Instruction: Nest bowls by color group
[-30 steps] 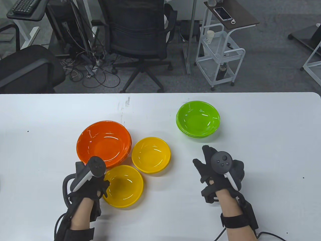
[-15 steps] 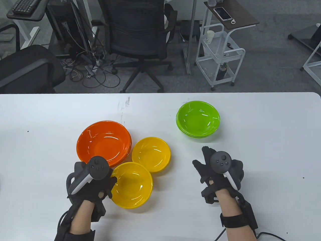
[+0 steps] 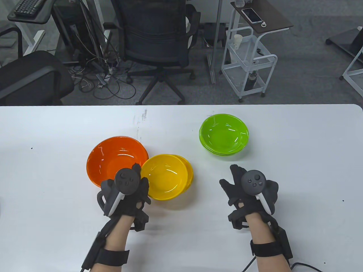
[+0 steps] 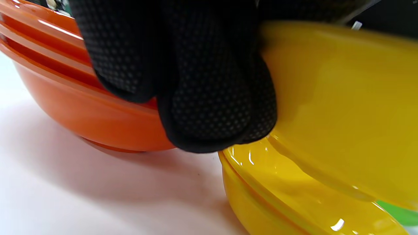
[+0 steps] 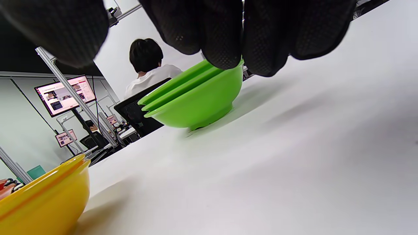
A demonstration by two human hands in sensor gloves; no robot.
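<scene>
My left hand point(image 3: 133, 184) grips the near-left rim of a yellow bowl point(image 3: 164, 177) and holds it tilted just above a second yellow bowl point(image 3: 189, 172), mostly covering it. In the left wrist view my fingers point(image 4: 209, 107) clamp the held bowl's rim point(image 4: 339, 98) over the lower yellow bowl point(image 4: 261, 192). A stack of orange bowls point(image 3: 113, 158) stands right beside it on the left. A stack of green bowls point(image 3: 224, 134) stands at the back right. My right hand point(image 3: 244, 187) rests on the table, fingers spread, holding nothing.
The white table point(image 3: 297, 170) has its far edge beyond the green stack. A black office chair point(image 3: 156, 36) and a white cart point(image 3: 246, 65) stand past that edge. The green stack point(image 5: 196, 101) and a yellow bowl point(image 5: 42, 199) show in the right wrist view.
My left hand lifted the near yellow bowl and carried it up and right, over the other yellow bowl. My right hand barely moved.
</scene>
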